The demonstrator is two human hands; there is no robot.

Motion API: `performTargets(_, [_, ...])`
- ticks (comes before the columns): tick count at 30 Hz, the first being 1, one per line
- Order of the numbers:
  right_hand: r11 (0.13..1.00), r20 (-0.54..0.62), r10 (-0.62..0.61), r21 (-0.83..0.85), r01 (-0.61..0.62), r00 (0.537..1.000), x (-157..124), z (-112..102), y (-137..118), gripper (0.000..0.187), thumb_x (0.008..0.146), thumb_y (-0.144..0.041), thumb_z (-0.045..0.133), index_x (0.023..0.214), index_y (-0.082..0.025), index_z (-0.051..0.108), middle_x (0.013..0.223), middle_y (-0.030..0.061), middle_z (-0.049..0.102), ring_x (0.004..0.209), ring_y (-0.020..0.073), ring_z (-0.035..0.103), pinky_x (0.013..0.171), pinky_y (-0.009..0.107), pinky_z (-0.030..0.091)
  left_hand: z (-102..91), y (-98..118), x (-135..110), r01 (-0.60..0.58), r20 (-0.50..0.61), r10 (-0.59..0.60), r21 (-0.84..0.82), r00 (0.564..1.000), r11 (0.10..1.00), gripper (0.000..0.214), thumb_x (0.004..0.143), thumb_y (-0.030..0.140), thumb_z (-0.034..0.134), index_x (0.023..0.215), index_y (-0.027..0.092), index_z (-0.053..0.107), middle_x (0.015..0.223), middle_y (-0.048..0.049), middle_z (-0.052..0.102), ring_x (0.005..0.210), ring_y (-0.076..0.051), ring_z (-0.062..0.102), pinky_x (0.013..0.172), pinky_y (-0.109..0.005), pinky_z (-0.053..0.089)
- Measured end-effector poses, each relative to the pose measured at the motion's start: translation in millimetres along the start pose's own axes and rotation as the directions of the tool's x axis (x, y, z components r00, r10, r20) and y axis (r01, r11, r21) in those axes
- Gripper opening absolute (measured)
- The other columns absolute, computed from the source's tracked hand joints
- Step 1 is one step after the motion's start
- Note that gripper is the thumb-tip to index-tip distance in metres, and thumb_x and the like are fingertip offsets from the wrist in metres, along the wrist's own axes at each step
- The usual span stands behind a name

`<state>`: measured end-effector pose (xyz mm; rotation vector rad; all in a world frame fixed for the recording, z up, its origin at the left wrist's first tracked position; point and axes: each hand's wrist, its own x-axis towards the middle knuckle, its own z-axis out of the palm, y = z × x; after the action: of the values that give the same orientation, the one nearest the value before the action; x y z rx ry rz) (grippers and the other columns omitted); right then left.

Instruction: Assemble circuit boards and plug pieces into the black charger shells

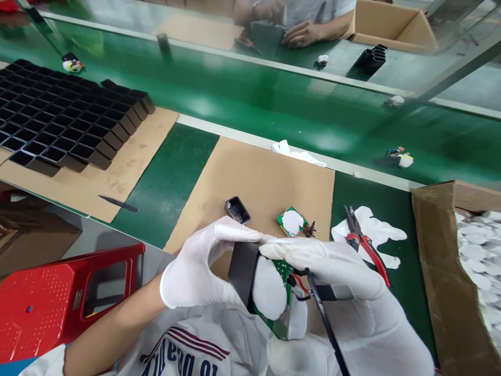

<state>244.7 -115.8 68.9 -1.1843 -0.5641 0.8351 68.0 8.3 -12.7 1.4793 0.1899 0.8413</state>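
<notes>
My left hand, in a white glove, is closed around a black plastic case. My right hand, also gloved, grips a green circuit board at the case's open end. A round white pad covers much of the board. Part of the board may be inside the case, but its far edge is hidden. Red and black wires come off the board beside my right fingers. A long black strip runs down across that hand; I cannot tell whether it is a cable or a tool.
On cardboard are a small black case and another padded board. Pliers lie on a glove, left of a box of white pads. Many black cases and tweezers are left; a co-worker's hand is opposite.
</notes>
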Motion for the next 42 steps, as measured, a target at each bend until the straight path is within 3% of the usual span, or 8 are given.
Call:
performTargets(3, [0.985, 0.192, -0.051, -0.153, 0.081, 0.980, -1, 11, 0, 0.069, 0.051, -0.009, 0.107, 0.107, -0.042, 0.084, 0.110, -0.0032, 0.085, 0.111, 0.0341, 0.082, 0.107, 0.049, 0.071, 0.0, 0, 0, 0.001, -0.006, -0.001, -0.011, 1.000, 1.000, 0.074, 0.077, 0.028, 0.103, 0.142, 0.029, 0.068, 0.133, -0.0130, 0.076, 0.122, -0.031, 0.077, 0.105, -0.045, 0.068])
performTargets(6, [0.971, 0.216, -0.082, -0.203, 0.127, 0.973, 0, 14, 0, 0.071, 0.051, -0.016, 0.110, 0.113, -0.040, 0.085, 0.111, -0.0007, 0.085, 0.107, 0.0338, 0.083, 0.107, 0.048, 0.071, 0.0, 0, 0, -0.009, -0.003, 0.009, -0.055, 1.000, 0.998, 0.078, 0.075, 0.022, 0.104, 0.144, 0.028, 0.069, 0.133, -0.0133, 0.076, 0.124, -0.031, 0.077, 0.107, -0.043, 0.067])
performTargets(14, [0.808, 0.423, -0.193, -0.444, 0.388, 0.885, 5, -14, 5, 0.077, 0.066, -0.039, 0.108, 0.136, -0.037, 0.077, 0.122, 0.0026, 0.084, 0.117, 0.0310, 0.080, 0.112, 0.042, 0.066, -1.5, -6, 0, -0.038, -0.004, 0.037, -0.122, 0.999, 0.992, 0.083, 0.072, 0.016, 0.104, 0.146, 0.024, 0.068, 0.136, -0.0143, 0.075, 0.128, -0.032, 0.076, 0.110, -0.041, 0.064])
performTargets(18, [0.797, 0.423, -0.193, -0.459, 0.393, 0.885, 3, -14, 8, 0.074, 0.070, -0.040, 0.106, 0.138, -0.036, 0.075, 0.115, 0.0029, 0.085, 0.111, 0.0300, 0.081, 0.105, 0.041, 0.068, -1.8, -9, 0, -0.044, -0.005, 0.044, -0.132, 0.999, 0.990, 0.082, 0.073, 0.013, 0.103, 0.147, 0.025, 0.069, 0.137, -0.0147, 0.075, 0.129, -0.033, 0.075, 0.110, -0.042, 0.063])
performTargets(23, [0.791, 0.382, -0.243, -0.455, 0.410, 0.892, -2, -1, 12, 0.067, 0.079, -0.043, 0.100, 0.140, -0.038, 0.072, 0.126, 0.0046, 0.082, 0.116, 0.0304, 0.079, 0.106, 0.044, 0.067, -2.6, -13, 0, -0.046, -0.019, 0.044, -0.121, 0.999, 0.992, 0.087, 0.070, 0.018, 0.106, 0.148, 0.027, 0.068, 0.136, -0.0135, 0.075, 0.127, -0.032, 0.076, 0.110, -0.040, 0.063])
performTargets(26, [0.791, 0.394, -0.271, -0.428, 0.436, 0.878, 0, 9, 13, 0.062, 0.082, -0.043, 0.098, 0.139, -0.038, 0.072, 0.125, 0.0011, 0.082, 0.115, 0.0240, 0.080, 0.102, 0.034, 0.068, -2.9, -13, 0, -0.040, -0.025, 0.038, -0.100, 0.999, 0.994, 0.083, 0.072, 0.022, 0.105, 0.147, 0.028, 0.068, 0.133, -0.0120, 0.075, 0.125, -0.030, 0.076, 0.109, -0.038, 0.063])
performTargets(29, [0.783, 0.389, -0.309, -0.414, 0.464, 0.868, 3, 16, 13, 0.058, 0.083, -0.045, 0.097, 0.136, -0.037, 0.073, 0.122, -0.0005, 0.083, 0.114, 0.0199, 0.079, 0.099, 0.027, 0.067, -3.1, -14, 0, -0.035, -0.035, 0.032, -0.102, 0.999, 0.994, 0.083, 0.071, 0.025, 0.106, 0.145, 0.028, 0.070, 0.131, -0.0115, 0.075, 0.124, -0.030, 0.076, 0.108, -0.039, 0.063])
performTargets(42, [0.783, 0.397, -0.331, -0.390, 0.484, 0.856, 12, 19, 22, 0.062, 0.079, -0.032, 0.101, 0.134, -0.031, 0.074, 0.124, 0.0007, 0.082, 0.113, 0.0199, 0.078, 0.102, 0.029, 0.065, -3.8, -14, -1, 0.021, -0.060, -0.026, -0.084, 0.998, 0.996, 0.082, 0.069, 0.016, 0.105, 0.142, 0.026, 0.071, 0.129, -0.0104, 0.074, 0.121, -0.028, 0.077, 0.106, -0.036, 0.065])
